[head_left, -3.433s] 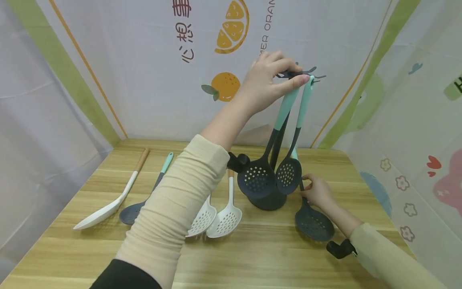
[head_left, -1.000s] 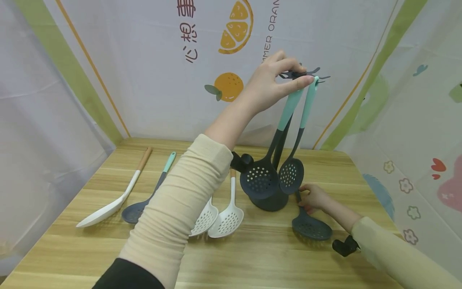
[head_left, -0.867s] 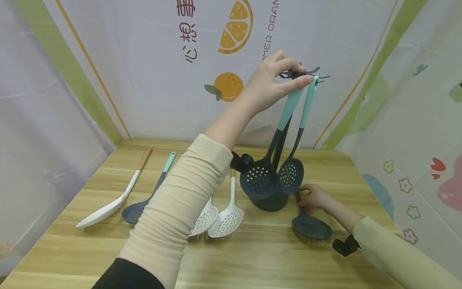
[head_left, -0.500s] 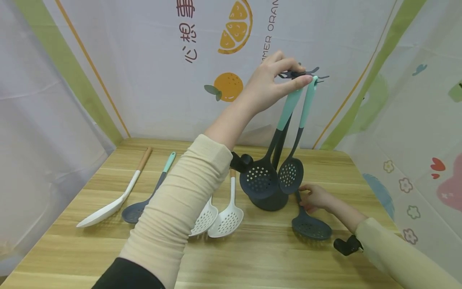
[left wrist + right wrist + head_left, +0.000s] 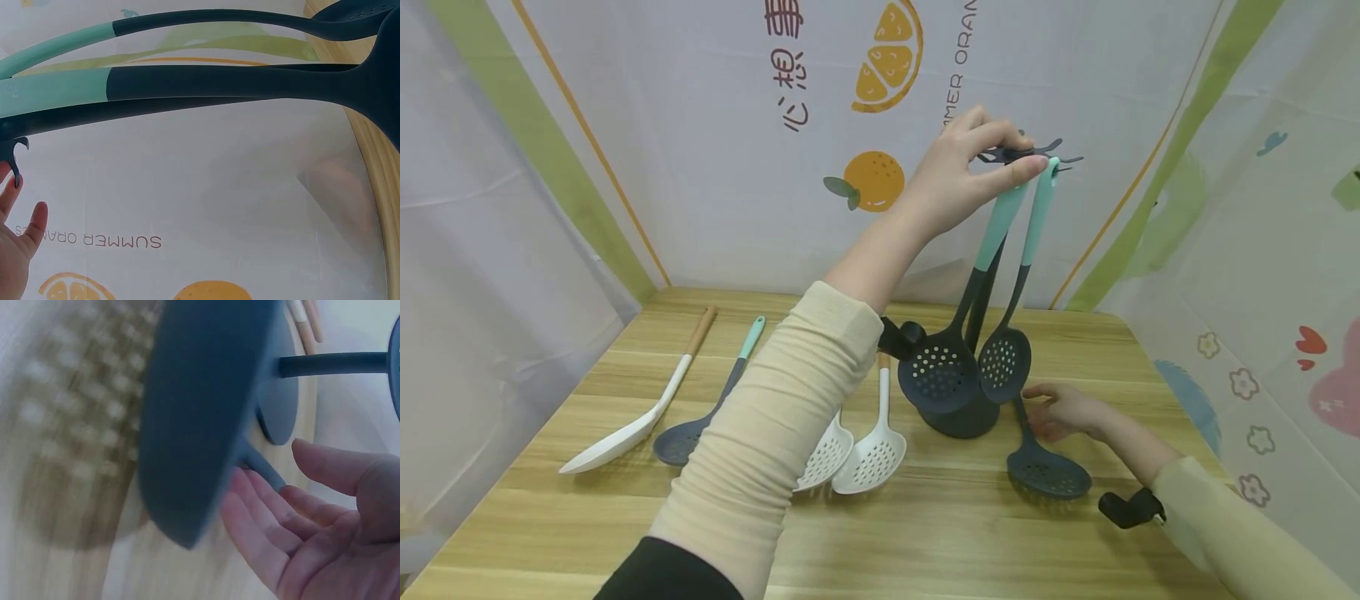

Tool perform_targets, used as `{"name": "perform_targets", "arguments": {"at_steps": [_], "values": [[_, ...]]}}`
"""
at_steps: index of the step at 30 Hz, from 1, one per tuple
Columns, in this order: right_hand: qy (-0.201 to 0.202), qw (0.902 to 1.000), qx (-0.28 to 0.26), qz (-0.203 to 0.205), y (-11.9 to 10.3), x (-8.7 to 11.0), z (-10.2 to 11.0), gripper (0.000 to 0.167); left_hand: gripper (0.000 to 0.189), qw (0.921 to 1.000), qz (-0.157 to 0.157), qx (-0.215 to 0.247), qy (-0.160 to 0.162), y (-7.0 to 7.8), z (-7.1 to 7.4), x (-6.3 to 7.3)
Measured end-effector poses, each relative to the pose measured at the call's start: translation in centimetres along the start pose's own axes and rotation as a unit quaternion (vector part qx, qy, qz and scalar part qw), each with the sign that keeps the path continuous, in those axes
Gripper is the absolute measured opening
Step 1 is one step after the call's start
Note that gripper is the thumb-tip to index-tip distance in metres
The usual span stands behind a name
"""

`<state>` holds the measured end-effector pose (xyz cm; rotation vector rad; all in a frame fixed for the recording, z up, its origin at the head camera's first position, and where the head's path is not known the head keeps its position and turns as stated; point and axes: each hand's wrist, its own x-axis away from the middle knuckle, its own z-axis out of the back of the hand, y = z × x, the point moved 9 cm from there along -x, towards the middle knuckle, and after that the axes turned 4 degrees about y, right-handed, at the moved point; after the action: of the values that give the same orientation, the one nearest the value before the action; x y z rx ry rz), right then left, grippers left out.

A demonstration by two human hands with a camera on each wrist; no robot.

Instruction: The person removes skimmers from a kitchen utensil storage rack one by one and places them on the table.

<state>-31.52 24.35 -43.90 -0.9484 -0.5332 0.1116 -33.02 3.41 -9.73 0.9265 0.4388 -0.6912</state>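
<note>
My left hand (image 5: 951,175) holds the hooked top of a dark utensil stand (image 5: 958,421) between thumb and fingers. From its hooks hang a wide skimmer (image 5: 936,375) and a smaller perforated spoon (image 5: 1004,367), both with mint handles. Right of the stand's base, another dark skimmer (image 5: 1048,473) lies on the table, its upper handle hidden behind the hanging spoon. Beside that handle is my right hand (image 5: 1063,411); in the right wrist view its fingers (image 5: 250,531) are extended, the thumb apart, and they do not grip the handle.
On the wooden table (image 5: 955,533), a white turner or spoon with a wooden handle (image 5: 617,443) lies far left. Near it is a dark mint-handled spoon (image 5: 681,442). Two white skimmers (image 5: 872,458) lie left of the stand, one partly behind my left sleeve. Printed curtains enclose the table.
My right hand lowered the skimmer's handle end beside the stand, then loosened from it and drew slightly right. The skimmer stays on the table. My left hand keeps its hold on the stand.
</note>
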Motion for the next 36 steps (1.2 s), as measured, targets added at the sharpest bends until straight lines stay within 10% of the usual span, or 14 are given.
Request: {"name": "perform_targets", "arguments": {"at_steps": [12,23,36], "values": [[0.078,0.9916,0.010,0.102,-4.1,1.3,2.9,0.050,0.027,1.0000,0.000,0.006,0.001,0.0,0.0,0.1],[0.250,0.9467,0.024,0.201,-9.0,4.0,5.9,0.044,0.030,1.0000,-0.003,0.002,0.003,0.0,0.1,0.0],[0.287,0.9038,-0.039,0.315,-13.1,5.7,5.3,0.042,0.055,0.9990,0.017,-0.041,0.001,-0.2,0.1,-0.3]]}}
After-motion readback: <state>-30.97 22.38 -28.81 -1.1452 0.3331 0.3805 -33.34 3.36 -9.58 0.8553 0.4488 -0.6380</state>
